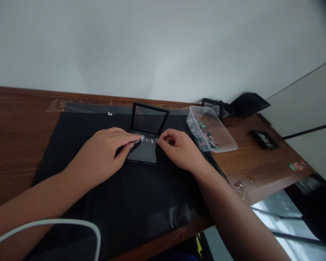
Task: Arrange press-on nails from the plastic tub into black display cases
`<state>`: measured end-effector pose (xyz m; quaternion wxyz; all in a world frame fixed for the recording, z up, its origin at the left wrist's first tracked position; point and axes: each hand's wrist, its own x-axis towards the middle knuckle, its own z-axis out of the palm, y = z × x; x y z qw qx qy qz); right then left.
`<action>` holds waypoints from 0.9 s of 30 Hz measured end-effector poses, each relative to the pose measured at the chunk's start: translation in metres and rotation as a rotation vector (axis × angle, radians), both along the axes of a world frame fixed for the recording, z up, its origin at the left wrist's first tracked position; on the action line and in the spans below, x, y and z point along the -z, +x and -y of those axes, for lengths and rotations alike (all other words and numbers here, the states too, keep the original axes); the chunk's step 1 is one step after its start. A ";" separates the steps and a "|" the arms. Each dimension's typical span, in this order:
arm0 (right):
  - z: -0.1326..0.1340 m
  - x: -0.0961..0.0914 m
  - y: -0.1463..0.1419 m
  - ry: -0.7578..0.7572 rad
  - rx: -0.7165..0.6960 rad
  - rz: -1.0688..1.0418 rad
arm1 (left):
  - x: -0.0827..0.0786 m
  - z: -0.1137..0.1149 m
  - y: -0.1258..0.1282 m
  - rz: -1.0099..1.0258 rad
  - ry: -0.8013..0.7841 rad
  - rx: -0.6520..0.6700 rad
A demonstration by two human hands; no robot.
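A small black case (pixel 142 156) lies on the black mat with its framed see-through lid (pixel 149 119) tilted up at the back. Several small shiny pieces (pixel 152 141) form a row on its dark inner surface. My left hand (pixel 108 148) reaches over the case's left side, thumb and fingers pinched on a small silvery piece (pixel 136 141); its exact kind is too small to tell. At the right edge of the case, my right hand (pixel 179 146) has thumb and index fingertip closed together. Whatever may be between those fingertips is hidden.
A transparent plastic box (pixel 228 145) with small colourful packets stands right of the case. Black frames (pixel 213 105) and a dark box (pixel 248 104) lie behind it. Farther right is another small black case (pixel 264 139). A white cable (pixel 57 221) loops across the lower left.
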<state>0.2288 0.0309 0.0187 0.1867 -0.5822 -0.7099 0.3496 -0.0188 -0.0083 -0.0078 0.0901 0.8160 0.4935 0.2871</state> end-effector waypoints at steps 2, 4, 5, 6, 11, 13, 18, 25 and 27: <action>0.000 -0.002 0.001 -0.013 -0.023 -0.010 | 0.000 0.000 0.000 0.000 0.003 -0.009; -0.001 -0.005 0.002 -0.030 -0.047 -0.017 | 0.001 0.000 -0.001 -0.007 0.008 -0.018; -0.001 -0.006 0.003 -0.030 -0.054 -0.009 | 0.001 -0.001 -0.001 -0.009 0.010 -0.018; -0.001 -0.007 0.003 -0.022 -0.062 0.011 | 0.002 0.000 -0.001 -0.011 0.009 -0.018; 0.000 -0.008 0.006 0.034 -0.117 0.102 | 0.002 0.001 -0.002 0.006 -0.002 -0.029; 0.001 -0.008 0.008 0.029 -0.131 0.093 | 0.001 0.001 -0.002 0.015 -0.010 -0.037; 0.000 -0.009 0.013 0.002 -0.176 0.037 | -0.001 0.000 0.000 0.033 -0.007 -0.051; -0.001 -0.008 0.015 -0.008 -0.193 -0.047 | 0.000 0.001 0.001 0.025 0.030 -0.022; -0.001 -0.007 0.015 0.004 -0.219 -0.045 | -0.001 0.001 0.002 0.026 0.039 -0.019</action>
